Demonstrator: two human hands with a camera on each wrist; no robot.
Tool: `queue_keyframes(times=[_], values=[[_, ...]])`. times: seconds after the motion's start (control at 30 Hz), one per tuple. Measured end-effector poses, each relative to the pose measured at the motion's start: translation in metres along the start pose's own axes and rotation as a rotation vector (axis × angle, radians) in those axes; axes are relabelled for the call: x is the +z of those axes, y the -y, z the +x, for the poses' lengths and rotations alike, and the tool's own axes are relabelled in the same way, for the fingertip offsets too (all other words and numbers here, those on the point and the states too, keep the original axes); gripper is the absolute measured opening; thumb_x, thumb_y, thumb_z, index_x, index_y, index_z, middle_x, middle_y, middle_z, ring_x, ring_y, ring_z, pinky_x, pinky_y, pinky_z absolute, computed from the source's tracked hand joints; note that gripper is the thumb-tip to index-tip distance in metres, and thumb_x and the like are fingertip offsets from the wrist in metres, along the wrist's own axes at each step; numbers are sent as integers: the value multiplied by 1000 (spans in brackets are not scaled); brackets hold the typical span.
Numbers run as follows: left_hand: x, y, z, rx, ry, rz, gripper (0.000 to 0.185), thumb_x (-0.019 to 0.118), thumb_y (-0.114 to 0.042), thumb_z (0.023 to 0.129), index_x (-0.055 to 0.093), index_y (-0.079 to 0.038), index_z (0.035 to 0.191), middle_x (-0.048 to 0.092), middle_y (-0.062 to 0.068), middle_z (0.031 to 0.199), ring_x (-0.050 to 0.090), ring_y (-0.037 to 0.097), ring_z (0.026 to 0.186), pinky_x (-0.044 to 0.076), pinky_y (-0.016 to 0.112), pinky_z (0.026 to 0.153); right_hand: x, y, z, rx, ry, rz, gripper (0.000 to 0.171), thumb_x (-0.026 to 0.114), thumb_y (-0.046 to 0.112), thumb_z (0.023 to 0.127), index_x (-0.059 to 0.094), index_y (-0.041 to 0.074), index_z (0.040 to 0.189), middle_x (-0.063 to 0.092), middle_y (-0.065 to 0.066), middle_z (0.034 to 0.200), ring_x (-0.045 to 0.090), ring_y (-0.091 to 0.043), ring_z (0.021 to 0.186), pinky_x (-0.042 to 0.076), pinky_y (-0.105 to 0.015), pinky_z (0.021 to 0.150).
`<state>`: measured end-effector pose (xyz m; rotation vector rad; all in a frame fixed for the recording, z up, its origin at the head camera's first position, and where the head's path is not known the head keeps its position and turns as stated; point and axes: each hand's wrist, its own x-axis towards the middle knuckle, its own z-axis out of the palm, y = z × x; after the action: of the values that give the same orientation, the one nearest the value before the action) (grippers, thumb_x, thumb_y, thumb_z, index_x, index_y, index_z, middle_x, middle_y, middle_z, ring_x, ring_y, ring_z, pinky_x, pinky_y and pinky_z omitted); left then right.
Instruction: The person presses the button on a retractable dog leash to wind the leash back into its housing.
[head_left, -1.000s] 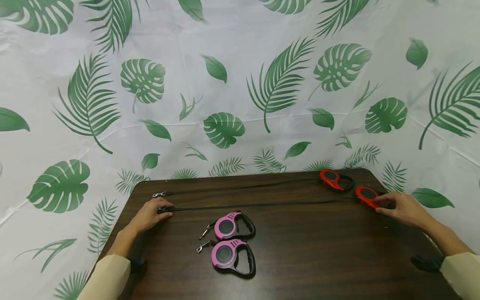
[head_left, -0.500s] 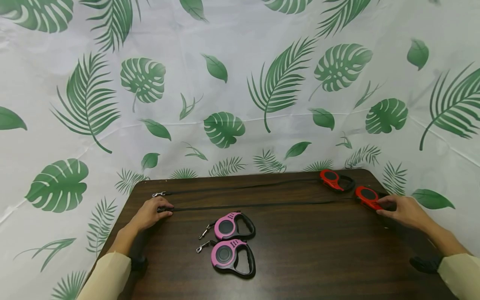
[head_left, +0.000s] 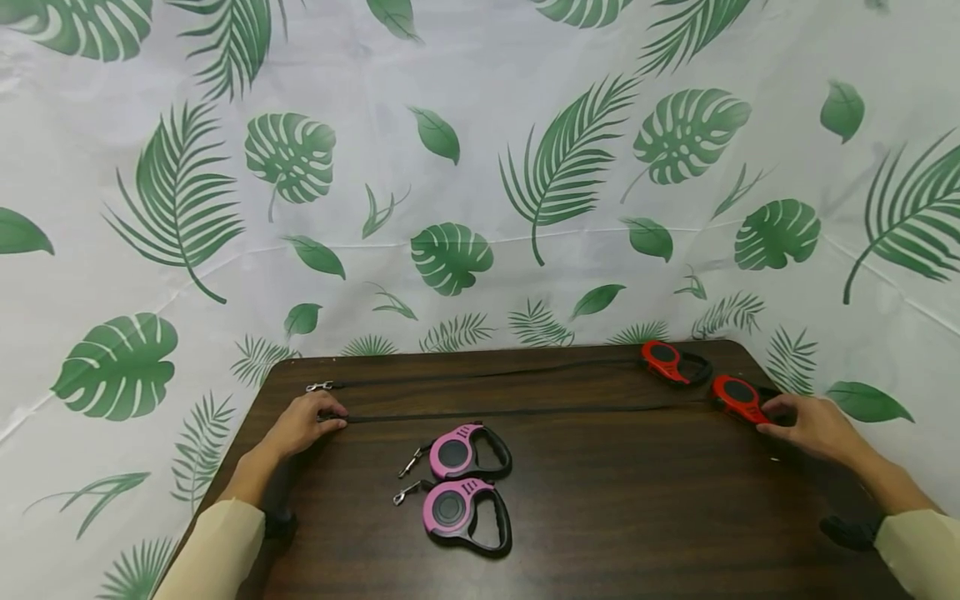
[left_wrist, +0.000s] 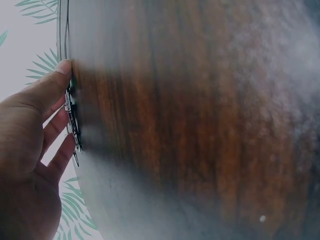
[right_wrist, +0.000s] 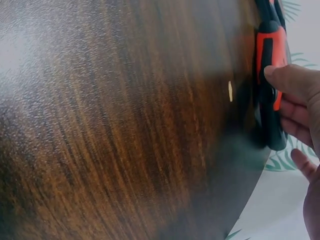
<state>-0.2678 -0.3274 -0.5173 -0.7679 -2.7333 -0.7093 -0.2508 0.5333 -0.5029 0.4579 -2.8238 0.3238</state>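
Two red retractable dog leashes lie at the back of the table with their black straps drawn out leftward. My right hand (head_left: 813,427) holds the nearer red leash (head_left: 737,392) by its body beside the handle; its thumb (right_wrist: 287,77) lies on the edge of the casing in the right wrist view. At the other end, my left hand (head_left: 302,423) pinches that leash's strap (head_left: 517,412) by its metal clip (left_wrist: 73,119). The fingers hide the clip in the head view. Behind it lies the farther red leash (head_left: 663,355), its silver clip (head_left: 319,386) beyond my left hand.
Two pink-and-black retractable leashes, a farther one (head_left: 452,452) and a nearer one (head_left: 448,507), lie close together left of the table's middle, straps wound in and clips pointing left. A leaf-print cloth (head_left: 450,192) hangs behind the dark wooden table (head_left: 637,517).
My right fingertips have shifted slightly rightward on the red leash. The clip that showed at my left fingers is now covered in the head view. The pink leashes stay in place.
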Motion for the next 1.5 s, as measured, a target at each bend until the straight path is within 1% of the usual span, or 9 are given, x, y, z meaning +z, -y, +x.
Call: queue_keyframes(times=[0.23,0.43,0.5,0.83,0.97,1.07,1.2,1.27,1.5], values=[[0,0,2,14,1,20,10,85,-5,88,77,-7,93,73,6,95,71,32,92,56,54,85,1,0,-1,16,25,-13,39,96,27,76,77,0,97,78,-12,90,73,-33,78,56,-39,64],[1,-2,1,21,2,29,11,85,-3,87,76,-7,91,72,5,93,70,32,92,56,54,85,4,0,-2,-23,59,-70,39,96,33,74,80,4,94,77,-10,89,63,-17,67,47,-34,55],[1,-2,0,14,6,31,11,84,-3,87,76,-8,91,72,5,93,70,31,92,56,53,86,5,2,-2,-36,53,-76,38,96,33,74,80,5,92,78,-9,88,63,-15,66,48,-34,54],[3,-2,0,40,-19,11,11,84,-3,88,74,-8,90,71,4,92,69,30,90,56,52,84,9,7,0,-38,47,-56,34,95,26,76,78,0,92,77,-12,88,70,-28,73,56,-45,62],[3,-1,-2,43,-33,5,11,83,-1,88,74,-6,91,71,5,92,70,31,90,56,52,84,10,6,0,-46,25,-51,31,95,23,76,79,1,90,77,-10,86,70,-27,72,56,-43,62],[1,-1,-3,9,-17,-5,10,81,0,90,73,-5,93,72,6,94,70,31,91,56,53,85,10,5,-1,-68,3,-42,29,95,22,75,79,2,89,77,-9,86,70,-23,70,55,-41,60],[-2,-1,-3,-44,6,-21,6,78,-1,93,73,-4,96,73,6,95,71,32,93,56,54,86,8,5,-2,-75,-5,-22,27,94,21,76,79,3,89,77,-6,84,53,-5,59,48,-32,55],[-4,-2,-3,-59,11,-21,5,77,-2,94,73,-4,96,73,6,95,71,33,93,56,54,86,6,4,-2,-64,8,-14,26,93,21,78,78,3,89,76,-6,84,46,0,60,46,-31,54],[-6,-4,-4,-64,12,-16,6,77,-3,95,71,-5,97,74,3,92,71,27,89,57,50,82,0,5,0,2,45,-15,24,89,25,85,75,6,89,71,-1,80,43,-2,61,41,-28,54]])
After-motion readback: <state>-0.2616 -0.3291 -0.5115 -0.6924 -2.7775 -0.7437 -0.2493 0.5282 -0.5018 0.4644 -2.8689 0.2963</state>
